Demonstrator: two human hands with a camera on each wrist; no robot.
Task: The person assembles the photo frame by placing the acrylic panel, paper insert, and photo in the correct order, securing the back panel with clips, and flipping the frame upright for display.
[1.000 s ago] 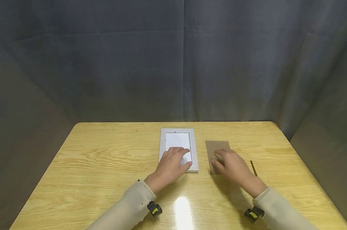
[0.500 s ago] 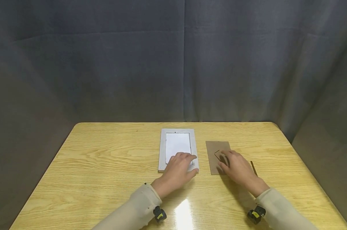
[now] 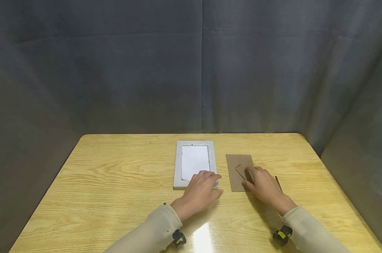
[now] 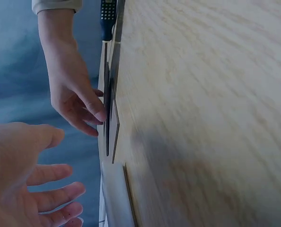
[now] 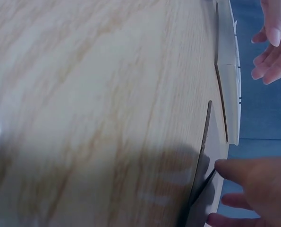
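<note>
In the head view a white picture frame [image 3: 178, 161] lies flat on the table with a white sheet [image 3: 195, 160] in its opening. My left hand [image 3: 202, 191] hovers at its lower right corner, fingers loosely spread and holding nothing. To the right lies a thin brown board [image 3: 232, 163] with a dark bent line [image 3: 239, 172] on its face. My right hand [image 3: 265, 186] is over the board's right side, thumb and forefinger apart. In the right wrist view its thumb [image 5: 230, 169] meets the end of the dark line; whether it presses there is unclear.
A narrow dark strip [image 3: 278, 184] lies just right of the right hand, partly hidden by it. The wooden table [image 3: 121, 168] has rounded far corners, with a grey curtain [image 3: 140, 84] behind it. A small dark device [image 3: 282, 235] is worn at each wrist.
My left hand has slid right and toward me, uncovering more of the white sheet. My right hand has drawn slightly right, uncovering the dark bent line. Frame and board stay put.
</note>
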